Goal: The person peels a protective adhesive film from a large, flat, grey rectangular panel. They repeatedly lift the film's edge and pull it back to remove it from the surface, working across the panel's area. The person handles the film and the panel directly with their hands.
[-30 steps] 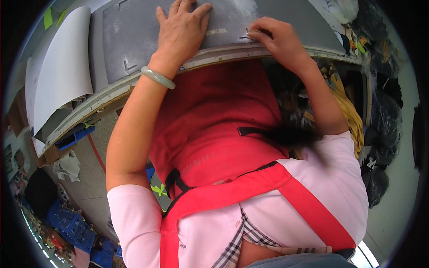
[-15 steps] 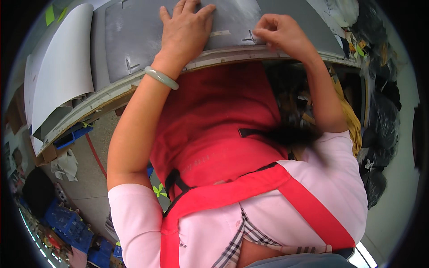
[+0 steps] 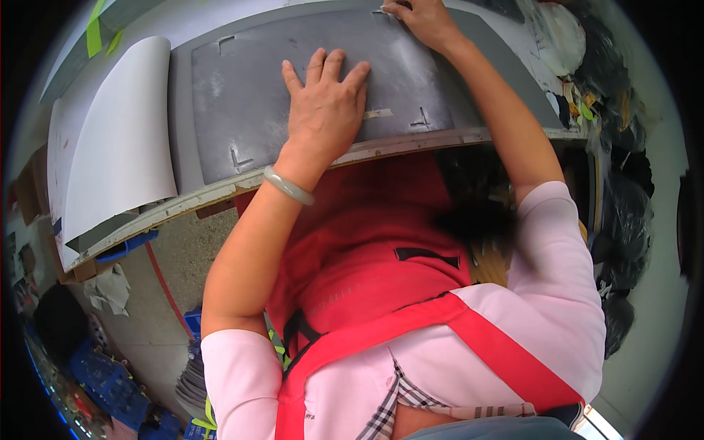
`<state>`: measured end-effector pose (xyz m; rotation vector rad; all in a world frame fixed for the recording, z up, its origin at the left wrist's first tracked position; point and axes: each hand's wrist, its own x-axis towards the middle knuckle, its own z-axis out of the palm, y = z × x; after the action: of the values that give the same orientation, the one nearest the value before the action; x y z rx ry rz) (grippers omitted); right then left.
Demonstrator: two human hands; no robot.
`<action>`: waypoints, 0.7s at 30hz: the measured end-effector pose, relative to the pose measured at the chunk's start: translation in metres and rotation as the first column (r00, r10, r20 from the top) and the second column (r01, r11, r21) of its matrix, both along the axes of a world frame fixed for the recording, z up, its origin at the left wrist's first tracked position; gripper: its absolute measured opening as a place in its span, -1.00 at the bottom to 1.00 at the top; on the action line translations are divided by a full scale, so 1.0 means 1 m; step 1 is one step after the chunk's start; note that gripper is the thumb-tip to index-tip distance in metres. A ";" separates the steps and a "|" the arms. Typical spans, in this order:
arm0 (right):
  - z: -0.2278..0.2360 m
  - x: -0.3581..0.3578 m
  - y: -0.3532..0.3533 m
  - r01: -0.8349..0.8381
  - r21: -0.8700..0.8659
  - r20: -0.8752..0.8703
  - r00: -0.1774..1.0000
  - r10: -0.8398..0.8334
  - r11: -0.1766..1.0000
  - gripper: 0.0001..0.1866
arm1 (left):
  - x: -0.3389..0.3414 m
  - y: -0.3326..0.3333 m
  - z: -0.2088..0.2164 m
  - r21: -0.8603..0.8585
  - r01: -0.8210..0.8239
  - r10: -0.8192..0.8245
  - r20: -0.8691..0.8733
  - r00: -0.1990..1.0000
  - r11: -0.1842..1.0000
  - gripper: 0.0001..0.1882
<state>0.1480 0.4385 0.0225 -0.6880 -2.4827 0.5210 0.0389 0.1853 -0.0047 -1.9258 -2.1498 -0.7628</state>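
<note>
A dark grey rectangular template sheet point(image 3: 249, 95) lies on a larger grey sheet point(image 3: 469, 81) on the workbench. L-shaped slots are cut near its corners, with whitish smears around some. My left hand point(image 3: 326, 103) rests flat on the template, fingers spread, near its middle. At the far right corner slot, my right hand point(image 3: 419, 18) is pinched closed at the top edge of the picture. Whatever its fingertips hold is too small to make out. A small strip of tape point(image 3: 378, 114) sticks to the template right of my left hand.
A white sheet point(image 3: 121, 125) curls up at the bench's left end. The worn front edge of the bench point(image 3: 183, 195) runs close to my body. Black plastic bags point(image 3: 623, 220) are piled at the right. Blue crates point(image 3: 110, 385) stand on the floor at the lower left.
My right hand has moved from the near right corner slot to the far right one. My left hand stays flat on the template; the whole view has shifted, showing more of the bench.
</note>
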 end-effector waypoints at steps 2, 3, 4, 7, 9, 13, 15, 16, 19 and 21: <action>-0.007 -0.005 0.006 -0.061 0.061 -0.007 0.998 0.062 0.996 -0.78 | 0.000 0.001 -0.001 0.012 -0.002 0.001 0.009 1.000 1.000 -0.66; -0.010 -0.007 0.008 -0.065 0.093 0.009 0.998 0.065 0.994 -0.79 | 0.001 0.000 -0.001 0.014 0.002 -0.002 0.014 1.000 1.000 -0.66; -0.012 -0.008 0.010 -0.069 0.125 0.024 0.998 0.066 0.990 -0.79 | 0.001 0.000 0.000 0.007 0.003 -0.003 0.018 1.000 1.000 -0.66; -0.013 -0.006 0.016 -0.023 0.220 0.091 0.996 0.004 0.975 -0.80 | 0.001 0.000 0.002 -0.002 0.009 -0.009 0.032 0.999 1.000 -0.66; -0.006 -0.005 0.013 0.081 0.062 0.095 0.992 -0.086 0.995 -0.80 | 0.001 -0.001 0.001 0.008 0.005 -0.005 0.041 0.999 1.000 -0.66; 0.005 -0.009 -0.002 0.245 -0.325 0.080 0.970 -0.231 0.913 -0.81 | -0.001 -0.001 -0.002 0.012 0.004 -0.005 0.047 0.999 1.000 -0.65; -0.004 -0.007 0.009 0.255 -0.177 0.065 0.967 -0.248 0.950 -0.80 | 0.000 0.000 0.000 0.014 0.007 -0.007 0.041 0.999 1.000 -0.65; -0.014 -0.004 0.020 0.255 -0.022 0.062 0.965 -0.253 0.967 -0.80 | 0.002 0.001 0.001 0.020 0.019 -0.020 0.041 0.999 1.000 -0.65; 0.006 -0.021 0.005 0.328 -0.124 0.312 0.909 -0.277 0.936 -0.79 | -0.002 -0.003 -0.002 0.002 -0.018 0.018 0.027 0.999 1.000 -0.65; 0.019 -0.022 0.000 0.366 -0.267 0.378 0.891 -0.253 0.892 -0.79 | 0.000 -0.001 -0.004 -0.009 -0.040 0.040 0.015 0.999 0.999 -0.63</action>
<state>0.1258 0.4384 0.0416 -1.3936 -2.5313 0.7581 0.0386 0.1847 -0.0083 -1.8813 -2.1974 -0.7642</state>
